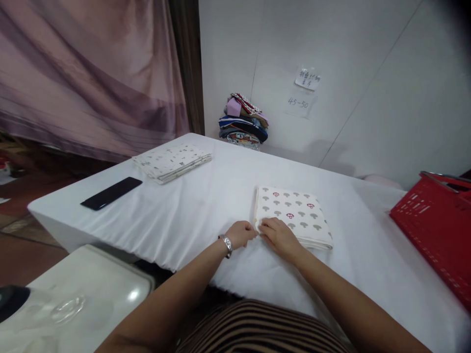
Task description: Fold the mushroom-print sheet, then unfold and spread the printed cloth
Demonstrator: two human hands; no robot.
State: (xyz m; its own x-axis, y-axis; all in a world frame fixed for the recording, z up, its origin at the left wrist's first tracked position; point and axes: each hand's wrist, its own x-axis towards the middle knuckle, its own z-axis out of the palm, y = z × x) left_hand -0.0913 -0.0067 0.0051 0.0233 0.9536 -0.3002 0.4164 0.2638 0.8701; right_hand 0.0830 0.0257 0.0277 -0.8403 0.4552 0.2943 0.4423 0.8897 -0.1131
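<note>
A white folded cloth (294,208) printed with grey and red mushrooms lies flat on the white-covered table. My left hand (241,234), with a silver bracelet at the wrist, is closed in a pinch at the cloth's near left corner. Just to its right, my right hand (281,239) rests over the same corner, its curled fingers gripping the edge. The fingertips of both hands nearly meet there, and the exact bit of fabric between them is partly hidden.
Another folded printed cloth (172,161) and a black phone-like slab (111,193) lie on the table's left part. A red plastic basket (437,230) stands at the right edge. Stacked folded fabrics (243,122) sit beyond the far edge. A white glossy surface (91,299) is at lower left.
</note>
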